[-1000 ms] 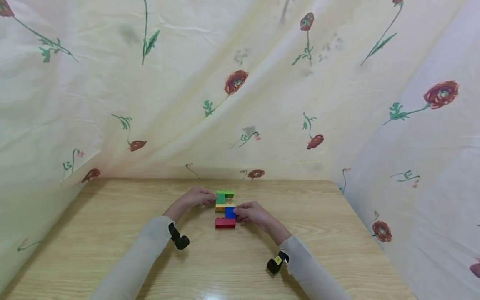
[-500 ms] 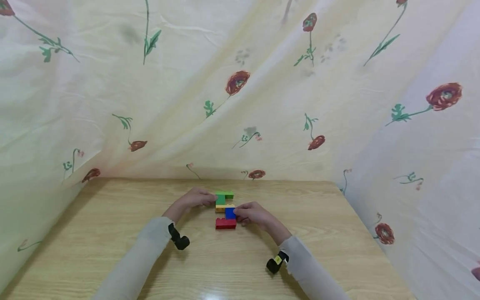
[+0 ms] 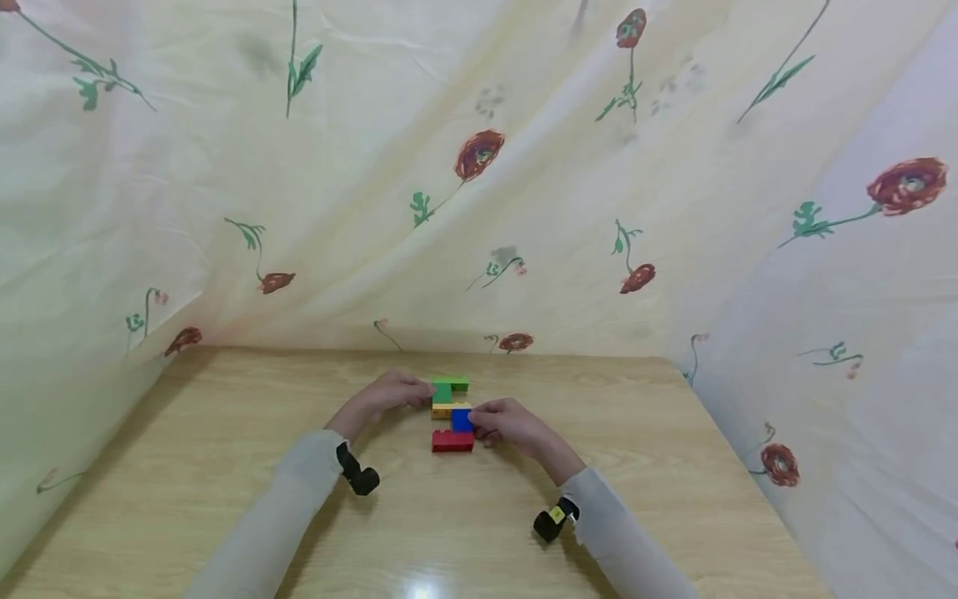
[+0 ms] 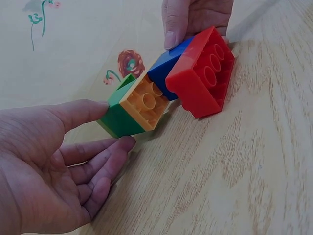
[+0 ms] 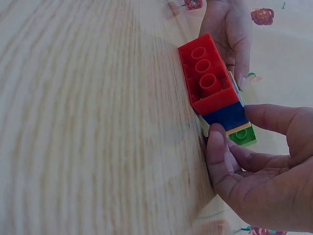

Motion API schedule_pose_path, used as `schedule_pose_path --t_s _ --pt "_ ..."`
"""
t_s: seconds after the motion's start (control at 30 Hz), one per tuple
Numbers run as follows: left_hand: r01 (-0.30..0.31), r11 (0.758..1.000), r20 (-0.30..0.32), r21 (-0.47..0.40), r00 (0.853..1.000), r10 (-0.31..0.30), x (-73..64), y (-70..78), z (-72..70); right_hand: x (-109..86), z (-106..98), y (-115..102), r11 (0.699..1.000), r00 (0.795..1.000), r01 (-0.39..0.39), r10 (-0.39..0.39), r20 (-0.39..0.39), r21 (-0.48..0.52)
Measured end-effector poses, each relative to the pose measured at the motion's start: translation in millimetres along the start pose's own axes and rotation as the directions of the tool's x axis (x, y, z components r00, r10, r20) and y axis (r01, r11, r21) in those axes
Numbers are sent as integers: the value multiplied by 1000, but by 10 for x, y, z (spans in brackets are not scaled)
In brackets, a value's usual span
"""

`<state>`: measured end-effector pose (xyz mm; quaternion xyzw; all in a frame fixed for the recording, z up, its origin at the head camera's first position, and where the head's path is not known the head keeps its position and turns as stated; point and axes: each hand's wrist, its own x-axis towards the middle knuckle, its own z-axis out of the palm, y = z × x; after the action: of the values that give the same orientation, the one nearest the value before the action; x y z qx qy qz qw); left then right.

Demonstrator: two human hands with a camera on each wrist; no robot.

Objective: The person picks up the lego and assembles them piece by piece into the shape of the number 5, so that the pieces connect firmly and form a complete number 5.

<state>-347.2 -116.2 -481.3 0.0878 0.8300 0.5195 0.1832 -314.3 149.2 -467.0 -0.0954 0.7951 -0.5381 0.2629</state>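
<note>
Toy building bricks joined in a zigzag lie at the middle of the table, open undersides facing the wearer. Farthest is a light green brick; a darker green brick, a yellow brick, a blue brick and a red brick follow toward the near side. My left hand pinches the darker green brick between thumb and fingers from the left. From the right, my right hand pinches the blue brick. Hollow tubes show inside the red brick in the right wrist view. Fingers hide part of the blue brick.
The wooden table stretches around the bricks on all sides. A flowered cloth hangs behind the table's far edge and along both sides. A small black camera sits on the left wrist, another black camera on the right.
The head view has tilted and shifted slightly. Both hands keep their hold, and the joined bricks stay in about the same place.
</note>
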Motion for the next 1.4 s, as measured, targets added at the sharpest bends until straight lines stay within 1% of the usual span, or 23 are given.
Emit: schedule_pose_path --t_s 0.23,0.33,0.47,0.7,0.97,1.2,1.3,1.4 --pt "3 1000 -7 -8 1000 -3 -4 34 -48 20 -1 -48 1000 1000 -2 2 -9 18" --pt "-6 1000 -5 -5 1000 6 -5 38 -35 12 -1 -43 1000 1000 -2 2 -18 10" --pt "-5 1000 -4 6 1000 5 -23 44 -11 5 -11 -29 1000 1000 -10 10 -11 2" --pt "-10 1000 -23 5 1000 10 -44 65 -12 14 -34 -35 1000 1000 2 -2 -3 14" --pt "-10 1000 -24 11 1000 10 -53 14 30 -20 -6 -31 1000 1000 -20 19 -11 -16" --pt "-9 1000 -66 18 998 10 -62 37 43 -12 12 -63 1000 999 -13 12 -42 -25" --pt "0 1000 -74 21 997 2 -59 34 50 -13 25 -61 999 999 -23 22 -49 -21" --pt "3 1000 -68 21 998 -2 -74 25 68 -27 43 -42 999 998 -28 27 -49 -20"
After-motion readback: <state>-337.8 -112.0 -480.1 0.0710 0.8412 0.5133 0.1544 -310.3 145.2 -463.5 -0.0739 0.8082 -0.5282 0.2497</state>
